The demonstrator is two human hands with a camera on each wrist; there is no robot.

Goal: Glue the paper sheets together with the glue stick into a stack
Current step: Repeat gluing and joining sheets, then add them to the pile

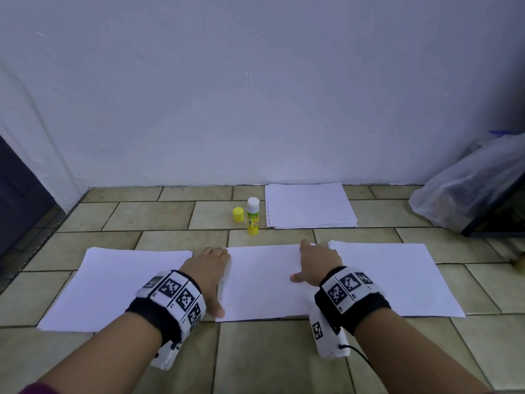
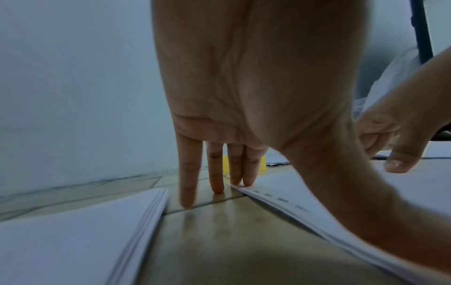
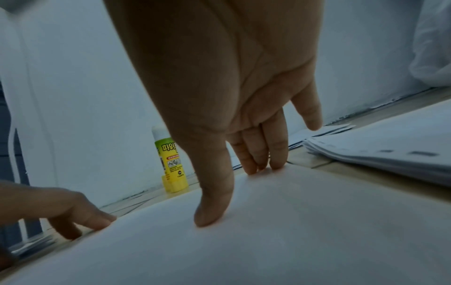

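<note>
A white middle sheet (image 1: 261,282) lies on the tiled floor between a left paper pile (image 1: 113,285) and a right paper pile (image 1: 397,277). My left hand (image 1: 211,268) rests with straight fingers (image 2: 234,169) along the sheet's left edge (image 2: 273,198), thumb at its near corner. My right hand (image 1: 315,263) lies flat on the sheet's right side, fingertips (image 3: 253,160) at the far edge and thumb (image 3: 212,208) pressing down. The uncapped yellow-green glue stick (image 1: 252,216) (image 3: 171,160) stands beyond the sheet, with its yellow cap (image 1: 238,214) beside it.
A further paper stack (image 1: 309,206) lies by the white wall (image 1: 255,95). A clear plastic bag (image 1: 471,189) sits at the far right over a dark frame. A dark panel (image 1: 17,200) stands at the left.
</note>
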